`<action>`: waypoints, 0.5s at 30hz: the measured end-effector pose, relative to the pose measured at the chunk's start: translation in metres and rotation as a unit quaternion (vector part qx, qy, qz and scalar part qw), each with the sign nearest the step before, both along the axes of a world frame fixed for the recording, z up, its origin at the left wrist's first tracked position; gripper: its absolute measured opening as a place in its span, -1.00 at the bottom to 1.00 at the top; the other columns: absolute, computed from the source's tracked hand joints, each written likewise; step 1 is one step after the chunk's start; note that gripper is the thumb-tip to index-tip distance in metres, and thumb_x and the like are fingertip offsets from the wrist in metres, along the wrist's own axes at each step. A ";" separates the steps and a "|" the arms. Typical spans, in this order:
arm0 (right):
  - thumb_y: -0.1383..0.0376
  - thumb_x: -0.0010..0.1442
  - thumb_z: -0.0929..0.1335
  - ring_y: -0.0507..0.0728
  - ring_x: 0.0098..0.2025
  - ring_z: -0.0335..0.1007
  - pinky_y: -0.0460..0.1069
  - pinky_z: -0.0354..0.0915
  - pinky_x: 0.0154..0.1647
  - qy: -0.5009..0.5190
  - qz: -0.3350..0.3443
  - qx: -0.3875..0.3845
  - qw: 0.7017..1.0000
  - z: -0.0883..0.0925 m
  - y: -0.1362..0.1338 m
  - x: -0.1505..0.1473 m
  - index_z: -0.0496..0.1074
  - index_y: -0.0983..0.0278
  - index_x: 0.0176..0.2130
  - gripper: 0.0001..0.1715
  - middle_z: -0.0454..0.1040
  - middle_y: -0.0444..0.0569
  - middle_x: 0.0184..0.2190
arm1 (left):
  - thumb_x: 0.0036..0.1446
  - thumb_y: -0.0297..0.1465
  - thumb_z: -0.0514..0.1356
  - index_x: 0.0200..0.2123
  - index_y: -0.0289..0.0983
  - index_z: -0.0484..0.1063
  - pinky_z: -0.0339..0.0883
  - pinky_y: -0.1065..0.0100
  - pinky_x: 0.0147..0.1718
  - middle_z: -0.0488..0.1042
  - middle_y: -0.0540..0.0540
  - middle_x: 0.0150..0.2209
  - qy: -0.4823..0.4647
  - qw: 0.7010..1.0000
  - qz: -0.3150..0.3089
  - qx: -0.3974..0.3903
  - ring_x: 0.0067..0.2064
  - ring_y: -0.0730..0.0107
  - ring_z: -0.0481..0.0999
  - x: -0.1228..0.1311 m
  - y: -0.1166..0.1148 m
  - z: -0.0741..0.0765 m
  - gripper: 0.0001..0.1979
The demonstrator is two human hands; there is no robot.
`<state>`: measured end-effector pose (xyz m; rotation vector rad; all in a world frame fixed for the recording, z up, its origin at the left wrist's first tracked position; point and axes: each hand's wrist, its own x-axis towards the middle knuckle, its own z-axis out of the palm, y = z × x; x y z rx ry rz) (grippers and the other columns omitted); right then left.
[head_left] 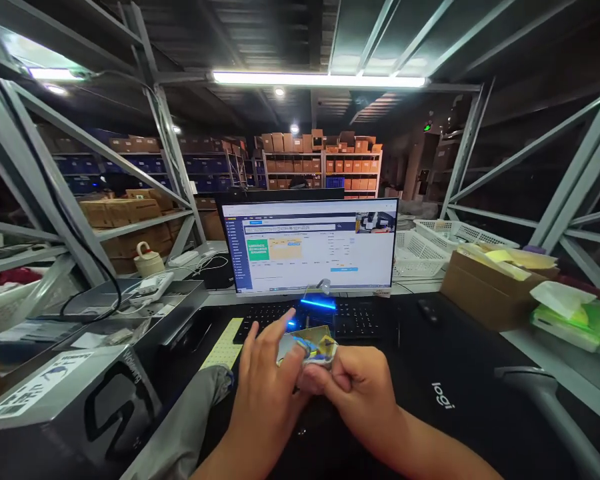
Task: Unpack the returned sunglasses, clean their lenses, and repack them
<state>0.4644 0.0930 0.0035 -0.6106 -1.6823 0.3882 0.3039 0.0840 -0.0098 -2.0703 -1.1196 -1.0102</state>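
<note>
In the head view, a small clear plastic bag [325, 340] with yellow and blue contents is held up in front of the keyboard. What lies inside is too small to make out. My right hand [365, 383] is closed round the bag's near right edge, fingers curled in. My left hand [267, 373] pinches its left side, while its other fingers stick out toward the keyboard. Just beyond the bag, a blue light strip [318, 303] glows on a small clear-looking device. Behind it sits the black keyboard [360, 320], partly hidden by my hands.
A lit monitor [315, 253] stands ahead. At right are a scanner [535, 383], a mouse [427, 311], a cardboard box [475, 293], a tissue pack [570, 320] and white baskets [415, 257]. At left lie a yellow label sheet [223, 343] and a grey box [75, 407].
</note>
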 end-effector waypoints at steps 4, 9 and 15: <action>0.31 0.18 0.41 -0.09 -0.63 -0.12 -0.15 -0.10 -0.62 0.081 0.034 -0.101 0.991 0.008 0.002 0.011 -0.02 0.25 -0.64 -0.40 0.02 -0.29 -0.71 | 0.14 -0.49 0.25 -0.15 -0.24 0.32 0.10 -0.40 0.17 0.18 -0.40 0.26 0.028 0.999 -0.007 -0.028 0.24 -0.10 0.25 -0.008 -0.002 0.009 -0.78; 0.25 -0.03 0.54 -0.08 -0.59 -0.12 -0.16 -0.07 -0.59 0.249 0.123 -0.273 0.921 0.022 0.020 0.032 -0.05 0.22 -0.61 -0.32 0.01 -0.30 -0.68 | 0.13 -0.59 0.22 -0.18 -0.20 0.34 0.07 -0.38 0.22 0.17 -0.30 0.28 0.067 0.992 -0.088 -0.053 0.26 0.01 0.26 -0.010 0.000 0.011 -0.76; 0.25 -0.14 0.59 -0.06 -0.56 0.01 -0.15 0.06 -0.52 0.390 0.187 -0.315 0.845 0.025 0.028 0.024 -0.04 0.22 -0.58 -0.28 0.14 -0.29 -0.66 | 0.15 -0.51 0.27 -0.24 -0.27 0.37 0.06 -0.44 0.18 0.34 -0.38 0.18 0.044 0.997 -0.064 0.021 0.17 -0.06 0.38 0.000 0.006 0.005 -0.86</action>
